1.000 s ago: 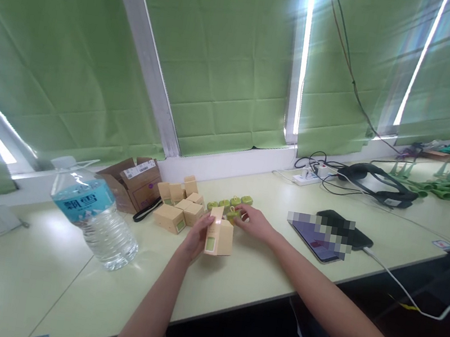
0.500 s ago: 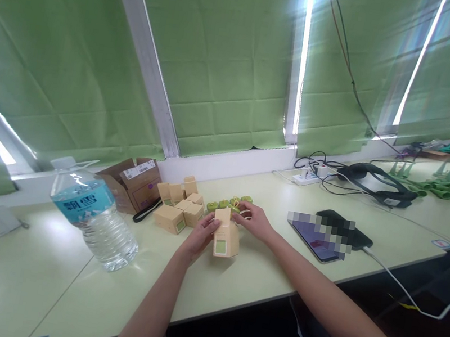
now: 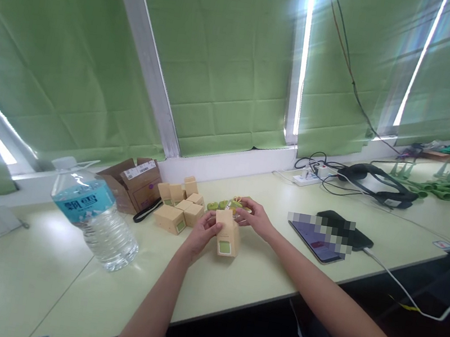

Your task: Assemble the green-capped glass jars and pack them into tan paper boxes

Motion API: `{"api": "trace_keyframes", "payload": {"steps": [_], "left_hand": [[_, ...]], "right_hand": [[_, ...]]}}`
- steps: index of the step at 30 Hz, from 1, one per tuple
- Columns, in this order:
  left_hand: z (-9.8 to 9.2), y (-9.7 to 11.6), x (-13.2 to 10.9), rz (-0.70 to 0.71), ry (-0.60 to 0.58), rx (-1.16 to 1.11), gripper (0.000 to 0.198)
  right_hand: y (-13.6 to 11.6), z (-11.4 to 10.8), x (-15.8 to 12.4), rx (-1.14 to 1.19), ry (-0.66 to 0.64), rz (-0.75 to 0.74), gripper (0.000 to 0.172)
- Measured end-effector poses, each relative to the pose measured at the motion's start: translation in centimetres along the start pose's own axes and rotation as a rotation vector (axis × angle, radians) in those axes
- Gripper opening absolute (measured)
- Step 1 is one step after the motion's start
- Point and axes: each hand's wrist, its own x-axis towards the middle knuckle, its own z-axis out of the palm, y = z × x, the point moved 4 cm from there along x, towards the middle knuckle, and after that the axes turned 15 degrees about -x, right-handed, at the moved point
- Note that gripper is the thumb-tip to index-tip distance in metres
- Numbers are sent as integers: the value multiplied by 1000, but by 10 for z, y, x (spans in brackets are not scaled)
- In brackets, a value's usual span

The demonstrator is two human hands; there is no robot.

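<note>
My left hand (image 3: 203,233) is closed around the side of a small tan cardboard box (image 3: 226,237) with a green square on its front. The box stands tilted just above or on the table, its flap side up. Behind it, my right hand (image 3: 255,219) pinches a small green item with a yellow loop (image 3: 237,203), partly hidden by the fingers and the box. More small green items (image 3: 212,206) lie in a row beyond the box. Several similar tan boxes (image 3: 169,219) stand to the left, some with raised flaps.
A large water bottle (image 3: 98,217) and an open brown carton (image 3: 137,186) stand on the left. To the right lie two phones (image 3: 319,246), one cabled, a black headset (image 3: 376,184), a power strip (image 3: 305,177) and green cone-shaped parts (image 3: 448,187). The table's front edge is close to my body.
The tan box has tipped slightly and shifted a little to the right in my left hand. My right fingers have risen slightly with the green item.
</note>
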Motion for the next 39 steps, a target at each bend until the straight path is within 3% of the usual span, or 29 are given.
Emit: {"api": "trace_keyframes", "payload": {"steps": [10, 16, 24, 39], "left_hand": [[4, 4, -1, 40, 13, 69, 53], [7, 4, 0, 69, -41, 97, 50], [3, 0, 3, 91, -82, 160, 47], [-4, 3, 7, 170, 9, 216, 52]], "right_hand": [[-3, -4, 1, 105, 7, 24, 43], [2, -6, 4, -54, 64, 10, 43], [1, 0, 1, -254, -5, -124, 47], [-16, -2, -12, -611, 67, -479, 36]]}}
